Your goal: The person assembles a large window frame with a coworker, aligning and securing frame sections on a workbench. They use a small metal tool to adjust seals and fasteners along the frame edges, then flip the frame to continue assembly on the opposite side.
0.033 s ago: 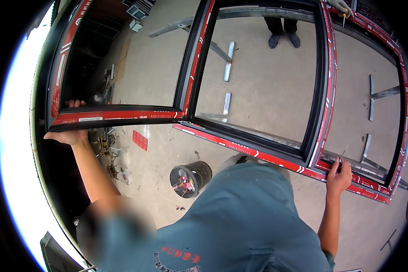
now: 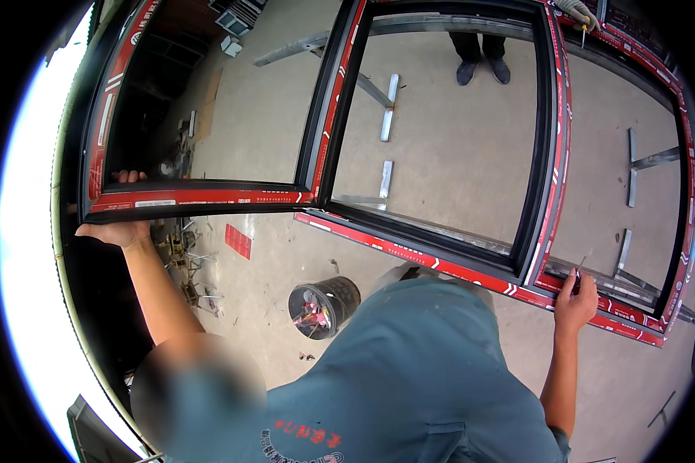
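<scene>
My left hand (image 2: 120, 224) grips the lower left corner of a black window sash (image 2: 208, 198) covered in red protective film; its fingers curl over the rail and the thumb stays beneath. That sash is swung out from the larger window frame (image 2: 394, 247), also black with red film. At the lower right, my right hand (image 2: 577, 301) is closed round a screwdriver (image 2: 581, 264), its thin shaft pointing up, beside the frame's bottom rail. Most of the handle is hidden in my fingers. At the top right, another person's gloved hand (image 2: 576, 11) holds a yellow-handled screwdriver (image 2: 585, 29).
Metal stands (image 2: 390, 108) support the frame from below. A dark bucket (image 2: 324, 307) with scraps stands on the floor by my legs, near a red sheet (image 2: 239, 241). Another person's shoes (image 2: 483, 72) show beyond the frame. Tools and hardware (image 2: 185, 255) lie at the left.
</scene>
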Demonstrator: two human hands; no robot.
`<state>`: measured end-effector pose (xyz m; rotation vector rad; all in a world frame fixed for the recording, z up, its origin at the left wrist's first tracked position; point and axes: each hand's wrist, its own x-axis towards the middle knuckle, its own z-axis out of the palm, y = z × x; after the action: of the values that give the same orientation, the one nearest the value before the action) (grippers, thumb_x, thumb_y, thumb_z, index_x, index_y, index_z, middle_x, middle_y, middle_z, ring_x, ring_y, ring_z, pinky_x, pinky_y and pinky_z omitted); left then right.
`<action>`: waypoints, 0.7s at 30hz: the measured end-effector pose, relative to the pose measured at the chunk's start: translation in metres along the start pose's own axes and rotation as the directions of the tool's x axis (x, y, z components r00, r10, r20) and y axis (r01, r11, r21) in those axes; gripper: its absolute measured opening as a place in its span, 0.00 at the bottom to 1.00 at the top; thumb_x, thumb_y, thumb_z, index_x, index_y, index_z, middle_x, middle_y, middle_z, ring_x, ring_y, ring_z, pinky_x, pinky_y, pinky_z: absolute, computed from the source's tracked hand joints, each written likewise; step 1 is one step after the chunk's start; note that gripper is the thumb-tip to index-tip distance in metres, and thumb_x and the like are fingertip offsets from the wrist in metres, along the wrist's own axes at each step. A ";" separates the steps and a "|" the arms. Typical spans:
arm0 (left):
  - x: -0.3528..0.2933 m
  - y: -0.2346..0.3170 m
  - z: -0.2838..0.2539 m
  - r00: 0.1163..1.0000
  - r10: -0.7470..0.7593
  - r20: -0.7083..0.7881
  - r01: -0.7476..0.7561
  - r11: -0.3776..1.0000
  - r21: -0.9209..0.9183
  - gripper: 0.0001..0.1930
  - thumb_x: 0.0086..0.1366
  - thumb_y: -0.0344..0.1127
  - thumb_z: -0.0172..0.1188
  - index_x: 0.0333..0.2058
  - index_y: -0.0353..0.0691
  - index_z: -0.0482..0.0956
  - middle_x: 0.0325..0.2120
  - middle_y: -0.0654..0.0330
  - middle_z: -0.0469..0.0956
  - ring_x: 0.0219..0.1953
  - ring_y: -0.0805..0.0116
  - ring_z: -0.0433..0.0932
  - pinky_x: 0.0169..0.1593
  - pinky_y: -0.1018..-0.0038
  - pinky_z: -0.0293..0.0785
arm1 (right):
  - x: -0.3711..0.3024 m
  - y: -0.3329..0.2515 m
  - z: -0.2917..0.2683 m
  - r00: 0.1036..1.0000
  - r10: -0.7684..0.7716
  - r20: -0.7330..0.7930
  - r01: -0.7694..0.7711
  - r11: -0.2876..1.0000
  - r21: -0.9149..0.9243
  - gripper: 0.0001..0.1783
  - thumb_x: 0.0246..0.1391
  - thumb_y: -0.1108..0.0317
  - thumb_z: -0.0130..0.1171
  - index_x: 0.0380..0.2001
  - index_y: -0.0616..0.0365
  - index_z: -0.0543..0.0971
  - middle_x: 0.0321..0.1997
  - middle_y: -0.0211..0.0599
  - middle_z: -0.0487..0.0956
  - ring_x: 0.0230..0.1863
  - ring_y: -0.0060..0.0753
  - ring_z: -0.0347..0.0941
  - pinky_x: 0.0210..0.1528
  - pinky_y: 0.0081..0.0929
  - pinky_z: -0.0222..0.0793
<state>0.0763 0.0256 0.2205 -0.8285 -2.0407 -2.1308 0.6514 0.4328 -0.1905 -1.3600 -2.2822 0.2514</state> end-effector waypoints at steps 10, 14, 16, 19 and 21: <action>-0.005 -0.001 0.013 0.998 0.009 -0.065 -0.009 1.000 -0.003 0.72 0.33 0.95 0.51 0.59 0.28 0.66 0.50 0.45 0.73 0.55 0.48 0.72 0.66 0.48 0.65 | 0.005 -0.004 -0.004 0.999 -0.037 -0.005 0.037 0.999 0.012 0.08 0.59 0.65 0.64 0.36 0.58 0.81 0.33 0.36 0.80 0.33 0.43 0.76 0.36 0.38 0.69; -0.002 -0.001 0.006 0.995 0.010 -0.104 -0.005 0.999 0.053 0.75 0.37 0.98 0.35 0.60 0.26 0.67 0.52 0.38 0.75 0.54 0.43 0.75 0.64 0.46 0.67 | 0.005 -0.007 -0.005 1.000 -0.023 0.002 0.023 0.999 0.025 0.08 0.59 0.65 0.64 0.35 0.58 0.80 0.32 0.35 0.80 0.32 0.42 0.75 0.36 0.38 0.68; -0.003 -0.001 0.010 0.990 0.025 -0.138 -0.015 0.997 0.071 0.75 0.37 0.98 0.36 0.59 0.26 0.67 0.52 0.38 0.75 0.54 0.43 0.75 0.65 0.46 0.67 | 0.005 -0.007 -0.006 1.000 -0.028 -0.004 0.028 0.999 0.026 0.07 0.59 0.66 0.64 0.34 0.58 0.80 0.31 0.35 0.79 0.32 0.42 0.75 0.35 0.38 0.68; 0.009 0.001 -0.025 0.999 -0.032 0.033 0.034 0.998 -0.061 0.74 0.37 0.98 0.37 0.59 0.25 0.67 0.52 0.38 0.75 0.54 0.43 0.75 0.65 0.47 0.66 | 0.006 -0.008 -0.007 1.000 -0.012 0.013 0.012 1.000 0.023 0.07 0.59 0.66 0.64 0.34 0.58 0.81 0.29 0.35 0.78 0.31 0.42 0.75 0.35 0.38 0.68; 0.012 -0.004 -0.021 0.996 -0.036 0.082 0.044 0.995 -0.091 0.72 0.36 0.95 0.46 0.59 0.26 0.66 0.50 0.42 0.74 0.54 0.46 0.74 0.66 0.48 0.66 | 0.006 -0.012 -0.002 1.000 -0.011 0.003 0.011 0.999 0.045 0.07 0.58 0.66 0.64 0.34 0.57 0.81 0.28 0.35 0.78 0.31 0.42 0.75 0.35 0.38 0.68</action>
<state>0.0576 0.0097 0.2225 -0.9076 -2.0255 -2.2651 0.6410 0.4321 -0.1821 -1.3252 -2.2716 0.3000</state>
